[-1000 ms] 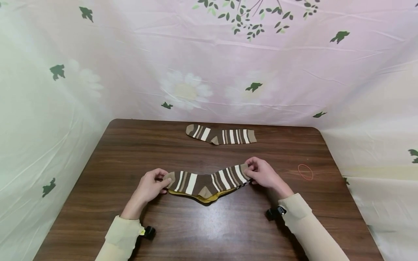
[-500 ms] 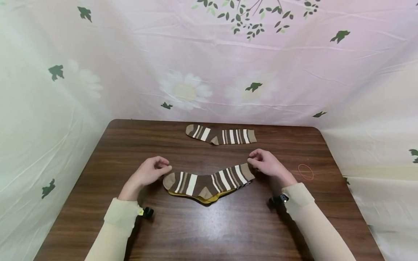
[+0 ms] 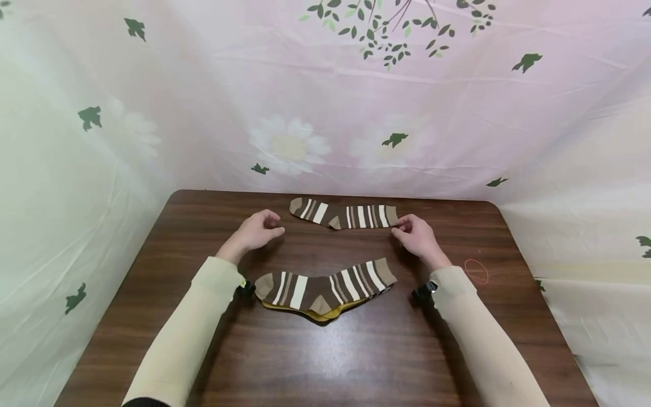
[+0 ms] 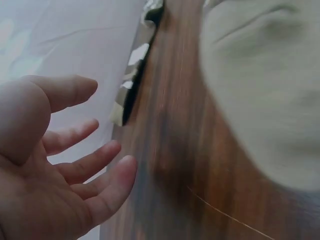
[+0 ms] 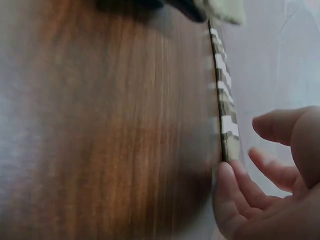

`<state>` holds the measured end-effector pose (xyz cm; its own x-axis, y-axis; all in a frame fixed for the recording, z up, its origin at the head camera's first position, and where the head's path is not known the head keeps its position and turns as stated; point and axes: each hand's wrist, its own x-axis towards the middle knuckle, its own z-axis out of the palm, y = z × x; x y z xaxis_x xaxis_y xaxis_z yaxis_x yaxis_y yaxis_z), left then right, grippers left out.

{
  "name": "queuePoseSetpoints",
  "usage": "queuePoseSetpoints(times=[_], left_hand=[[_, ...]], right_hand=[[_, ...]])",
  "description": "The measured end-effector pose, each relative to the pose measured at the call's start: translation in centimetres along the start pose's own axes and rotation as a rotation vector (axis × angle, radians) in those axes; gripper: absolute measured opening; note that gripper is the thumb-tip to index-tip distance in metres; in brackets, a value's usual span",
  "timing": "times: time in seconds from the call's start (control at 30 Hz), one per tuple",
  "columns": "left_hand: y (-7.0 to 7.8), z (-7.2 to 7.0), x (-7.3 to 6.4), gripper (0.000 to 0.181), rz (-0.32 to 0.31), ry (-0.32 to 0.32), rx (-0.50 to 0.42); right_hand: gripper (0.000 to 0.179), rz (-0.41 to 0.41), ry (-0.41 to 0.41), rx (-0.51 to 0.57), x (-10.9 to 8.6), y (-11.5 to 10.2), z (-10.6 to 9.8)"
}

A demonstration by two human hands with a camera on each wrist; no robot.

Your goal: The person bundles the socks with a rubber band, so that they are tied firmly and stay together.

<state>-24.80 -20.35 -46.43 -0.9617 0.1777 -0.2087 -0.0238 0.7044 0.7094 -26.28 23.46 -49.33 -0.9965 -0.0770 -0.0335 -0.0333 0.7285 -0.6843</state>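
Toward the back of the table lies a flat brown, tan and white striped sock (image 3: 333, 216), toe to the left. My right hand (image 3: 418, 236) is at its cuff end, thumb and fingers spread apart. In the right wrist view the fingertips come right up to the cuff of the striped sock (image 5: 231, 145). My left hand (image 3: 256, 230) hovers left of the toe, apart from it, fingers loosely bent and holding nothing. Nearer the front, another striped sock (image 3: 305, 291) lies on top of a mustard-yellow sock (image 3: 333, 314), with a dark layer showing beneath.
A thin red rubber band (image 3: 476, 272) lies on the right side of the brown wooden table (image 3: 325, 373). A pale cloth backdrop (image 3: 330, 102) with leaves and flowers rises right behind the table's back edge and along both sides.
Both hands let go of the front striped sock, now resting on the yellow one. They have moved toward the back, to either end of the far striped sock.
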Motion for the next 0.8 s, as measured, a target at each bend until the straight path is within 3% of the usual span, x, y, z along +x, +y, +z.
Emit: queuePoseSetpoints(times=[0.17,0.4,0.67,0.8], left_hand=[[0.5,0.3,2.3,0.053,-0.011,0.0,0.014],[0.6,1.1,4.4,0.063,-0.022,-0.013,-0.063],[1.1,1.3,5.6,0.07,-0.028,-0.117,-0.226],[1.4,1.4,5.8,0.067,-0.029,-0.146,-0.219]], right_hand=[[0.035,0.011,0.077,-0.045,1.1,-0.1,0.3],[0.049,0.066,0.063,-0.057,2.1,-0.3,0.8],[0.053,0.117,0.045,-0.014,3.1,-0.6,0.9],[0.051,0.128,0.025,-0.021,3.2,-0.5,1.1]])
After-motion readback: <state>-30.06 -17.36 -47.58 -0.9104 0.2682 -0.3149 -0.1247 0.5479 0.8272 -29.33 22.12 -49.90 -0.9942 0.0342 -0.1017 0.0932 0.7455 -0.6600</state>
